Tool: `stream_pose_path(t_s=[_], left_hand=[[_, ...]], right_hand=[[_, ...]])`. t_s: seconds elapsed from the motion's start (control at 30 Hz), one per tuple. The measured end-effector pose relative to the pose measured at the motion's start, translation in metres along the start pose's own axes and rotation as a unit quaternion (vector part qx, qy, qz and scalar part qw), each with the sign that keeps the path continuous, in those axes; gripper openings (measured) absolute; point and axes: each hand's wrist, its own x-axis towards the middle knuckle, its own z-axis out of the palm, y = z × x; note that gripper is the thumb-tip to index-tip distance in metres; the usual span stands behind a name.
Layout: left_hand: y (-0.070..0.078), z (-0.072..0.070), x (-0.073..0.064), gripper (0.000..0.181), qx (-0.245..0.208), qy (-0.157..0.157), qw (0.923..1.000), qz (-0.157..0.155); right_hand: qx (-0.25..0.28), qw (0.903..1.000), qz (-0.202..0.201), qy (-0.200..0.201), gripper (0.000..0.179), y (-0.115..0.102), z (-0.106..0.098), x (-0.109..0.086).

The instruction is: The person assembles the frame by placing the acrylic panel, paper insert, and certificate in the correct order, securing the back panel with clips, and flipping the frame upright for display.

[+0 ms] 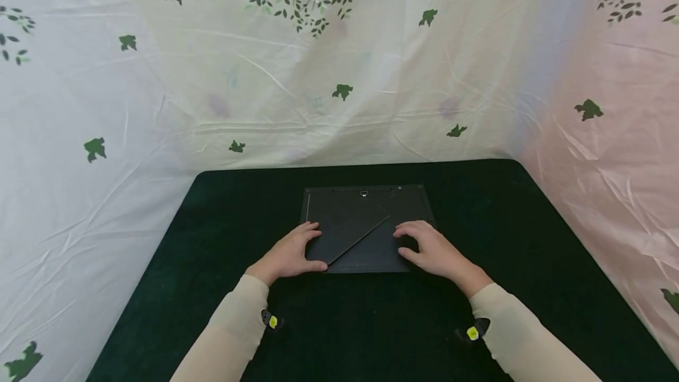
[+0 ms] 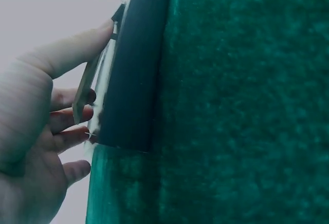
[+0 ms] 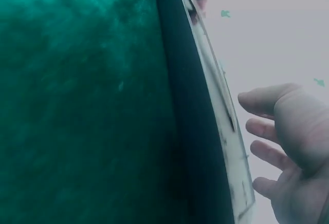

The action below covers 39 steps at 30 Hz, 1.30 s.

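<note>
A dark picture frame [image 1: 345, 214] lies on the table with its back up. A thin diagonal strip [image 1: 358, 240], seemingly the edge of its fold-out stand, crosses the back and tilts up slightly in the wrist views. My left hand [image 1: 289, 252] is at the frame's left side, fingers spread and loosely bent. Its thumb touches the near edge by the strip's lower end; in the left wrist view the stand [image 2: 85, 90] lies between thumb and fingers. Over the frame's right side is my right hand [image 1: 432, 250], fingers relaxed and holding nothing; the right wrist view shows a gap between it and the frame [image 3: 190, 90].
Dark green cloth [image 1: 239, 211] covers the table around the frame. A small metal hanger [image 1: 363, 193] sits near the frame's far edge. Pale curtains with leaf prints [image 1: 265, 93] hang behind the table and at both sides.
</note>
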Motion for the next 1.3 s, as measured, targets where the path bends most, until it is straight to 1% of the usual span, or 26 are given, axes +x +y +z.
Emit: stream_pose_path(t_s=[0.13, 0.27, 0.37, 0.47, 0.63, 0.77, 0.93, 1.0, 1.1, 1.2, 1.3], left_hand=[[0.006, -0.007, 0.000, 0.082, 0.003, 0.003, 1.0000, -0.003], [0.013, -0.017, 0.000, 0.082, 0.009, 0.011, 0.9999, -0.004], [0.018, -0.027, 0.002, 0.083, 0.009, 0.011, 0.9999, -0.008], [0.024, -0.036, 0.005, 0.082, -0.002, 0.009, 0.9999, -0.009], [0.033, -0.051, 0.011, 0.081, -0.012, 0.007, 0.9999, 0.000], [0.040, -0.063, 0.015, 0.080, -0.011, 0.017, 0.9997, 0.016], [0.051, -0.077, 0.023, 0.078, -0.015, 0.043, 0.9971, 0.061], [0.054, -0.080, 0.025, 0.076, -0.024, 0.058, 0.9950, 0.078], [0.055, -0.082, 0.027, 0.076, -0.043, 0.084, 0.9914, 0.090], [0.052, -0.080, 0.024, 0.079, -0.067, 0.103, 0.9889, 0.084], [0.043, -0.071, 0.018, 0.081, -0.070, 0.106, 0.9893, 0.070]], right_hand=[[-0.014, 0.9996, -0.011, -0.021, 0.040, -0.008, 0.003, 0.019], [-0.021, 0.9991, -0.019, -0.033, 0.058, -0.012, 0.006, 0.037], [-0.019, 0.9988, -0.020, -0.040, 0.071, -0.013, 0.009, 0.048], [-0.018, 0.9988, -0.011, -0.043, 0.078, -0.012, 0.011, 0.058], [-0.020, 0.9986, 0.008, -0.049, 0.083, -0.008, 0.014, 0.067], [-0.029, 0.9984, 0.017, -0.046, 0.084, -0.006, 0.015, 0.073], [-0.045, 0.9978, 0.035, -0.035, 0.083, -0.003, 0.015, 0.076], [-0.046, 0.9976, 0.041, -0.032, 0.082, -0.001, 0.015, 0.076], [-0.042, 0.9978, 0.047, -0.022, 0.080, 0.001, 0.014, 0.076], [-0.034, 0.9985, 0.041, -0.007, 0.078, 0.003, 0.014, 0.076], [-0.030, 0.9989, 0.035, 0.005, 0.075, 0.005, 0.014, 0.076]])
